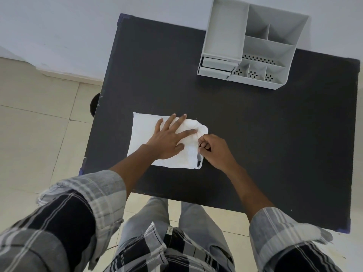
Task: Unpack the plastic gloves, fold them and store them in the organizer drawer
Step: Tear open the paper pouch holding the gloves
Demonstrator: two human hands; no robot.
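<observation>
A person stands at a dark, flat, square desk w/ both arms out over it. A thin white plastic packet of gloves lies flat on the near left part of the desk. It looks like a soft, see-through bag w/ white stuff inside, and its right end is crumpled.

The left hand lies flat on top of the packet, fingers spread wide, palm down, pressing it onto the desk. It grips nothing.

The right hand is at the right edge of the packet, just beside the left hand. Its fingers are curled in tight, and thumb & fingertips pinch the crumpled plastic edge there. A small loop of the plastic hangs out below that hand.

A light grey plastic organizer w/ many open boxes stands at the far right side of the desk, well apart from the packet. On its left front side is a small grey drawer; can't tell for sure if it's pulled out a bit.

Both arms have grey, black & white checked sleeves rolled up near the elbows. The floor has pale tiles
</observation>
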